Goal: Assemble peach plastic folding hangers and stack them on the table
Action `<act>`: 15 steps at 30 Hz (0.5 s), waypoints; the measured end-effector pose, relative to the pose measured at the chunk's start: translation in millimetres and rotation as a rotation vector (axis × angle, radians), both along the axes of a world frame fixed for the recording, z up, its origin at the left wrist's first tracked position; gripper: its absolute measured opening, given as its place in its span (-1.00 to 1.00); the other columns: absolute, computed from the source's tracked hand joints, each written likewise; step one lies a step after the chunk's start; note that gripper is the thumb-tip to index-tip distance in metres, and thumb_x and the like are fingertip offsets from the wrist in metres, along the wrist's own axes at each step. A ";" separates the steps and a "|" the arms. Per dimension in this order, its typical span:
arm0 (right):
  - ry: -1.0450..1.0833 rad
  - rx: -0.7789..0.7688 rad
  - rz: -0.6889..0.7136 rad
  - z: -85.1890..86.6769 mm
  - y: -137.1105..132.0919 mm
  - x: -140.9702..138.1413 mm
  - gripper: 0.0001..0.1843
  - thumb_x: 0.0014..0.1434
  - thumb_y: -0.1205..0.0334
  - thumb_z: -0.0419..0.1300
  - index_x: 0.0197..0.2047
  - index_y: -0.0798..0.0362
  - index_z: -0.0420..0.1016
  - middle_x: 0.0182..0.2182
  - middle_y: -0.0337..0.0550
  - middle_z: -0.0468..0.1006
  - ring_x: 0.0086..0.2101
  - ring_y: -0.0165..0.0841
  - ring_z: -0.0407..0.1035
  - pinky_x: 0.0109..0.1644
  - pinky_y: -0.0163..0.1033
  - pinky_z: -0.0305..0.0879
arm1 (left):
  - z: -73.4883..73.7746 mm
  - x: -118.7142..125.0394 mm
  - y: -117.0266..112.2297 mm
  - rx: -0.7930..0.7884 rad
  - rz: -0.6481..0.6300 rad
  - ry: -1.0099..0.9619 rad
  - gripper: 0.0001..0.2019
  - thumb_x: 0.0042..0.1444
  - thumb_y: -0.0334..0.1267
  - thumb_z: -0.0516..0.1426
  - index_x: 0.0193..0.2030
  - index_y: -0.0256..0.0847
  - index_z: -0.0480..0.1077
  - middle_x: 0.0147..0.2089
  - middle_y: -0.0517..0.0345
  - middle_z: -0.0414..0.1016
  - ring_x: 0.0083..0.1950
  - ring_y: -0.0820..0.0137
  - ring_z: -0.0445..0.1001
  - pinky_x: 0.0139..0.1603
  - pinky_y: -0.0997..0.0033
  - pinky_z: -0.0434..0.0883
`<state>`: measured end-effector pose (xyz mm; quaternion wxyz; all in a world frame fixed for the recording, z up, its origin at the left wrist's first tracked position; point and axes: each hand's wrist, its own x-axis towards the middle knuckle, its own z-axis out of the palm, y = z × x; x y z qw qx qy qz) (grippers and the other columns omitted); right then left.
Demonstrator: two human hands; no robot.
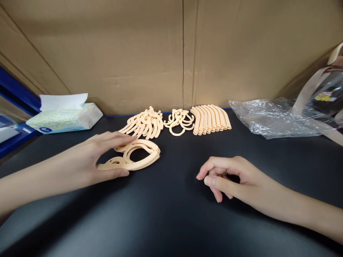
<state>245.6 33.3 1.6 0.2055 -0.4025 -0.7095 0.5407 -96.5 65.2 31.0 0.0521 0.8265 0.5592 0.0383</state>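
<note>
My left hand (98,159) is closed around a small stack of cream plastic folding hangers (144,164), folded up, with the thumb on the near side and fingers over the far side. The stack rests on the black tabletop; its left end is partly hidden by my palm. My right hand (227,178) hovers low over the table at the right, fingers loosely curled and slightly apart, nothing visible in it. Behind the stack lie a heap of curved hanger arms (146,123), a cluster of hanger hooks (178,121) and a neat row of bent hanger arms (210,119).
A tissue pack (66,117) sits at the back left beside a blue frame (16,89). Crumpled clear plastic bags (268,117) lie at the back right, near a dark bag with a pale strap (312,89). A cardboard wall (139,53) closes off the table's (166,214) back.
</note>
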 end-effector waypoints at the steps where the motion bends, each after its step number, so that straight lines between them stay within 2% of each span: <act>1: -0.001 0.005 0.002 0.0 0.2 0.0 -0.76 0.33 0.05 0.12 -0.21 0.00 0.50 -0.58 -0.35 0.47 -0.51 -0.51 0.25 -0.44 -0.37 0.10 | -0.3 0.3 0.0 0.005 -0.002 -0.001 -0.25 -0.05 0.33 0.11 0.24 0.03 0.36 0.31 0.16 0.37 0.27 0.05 0.37 0.27 0.01 0.32; 6: -0.001 0.032 0.014 -2.2 1.3 0.9 -0.78 0.34 0.05 0.12 -0.20 -0.02 0.50 -0.57 -0.38 0.48 -0.52 -0.54 0.24 -0.45 -0.40 0.08 | -4.0 -3.9 1.4 0.029 -0.003 -0.017 -0.20 -0.09 0.35 0.12 0.23 -0.05 0.37 0.31 0.10 0.37 0.31 0.05 0.33 0.31 -0.03 0.27; 12: -0.009 0.044 0.027 -3.6 -0.6 2.6 -0.76 0.34 0.03 0.12 -0.20 -0.03 0.51 -0.56 -0.38 0.49 -0.52 -0.54 0.24 -0.46 -0.39 0.07 | -4.1 -2.1 2.0 0.036 -0.006 -0.042 -0.21 -0.11 0.34 0.12 0.21 -0.05 0.39 0.24 0.11 0.43 0.27 0.09 0.38 0.30 0.00 0.29; 15: -0.006 0.042 0.033 -3.2 -1.0 2.9 -0.76 0.34 0.02 0.12 -0.19 -0.03 0.51 -0.55 -0.38 0.49 -0.52 -0.54 0.24 -0.46 -0.39 0.06 | -3.1 0.3 2.0 0.095 0.024 -0.020 -0.22 -0.16 0.38 0.11 0.15 -0.01 0.45 0.20 0.18 0.49 0.23 0.14 0.43 0.25 0.10 0.36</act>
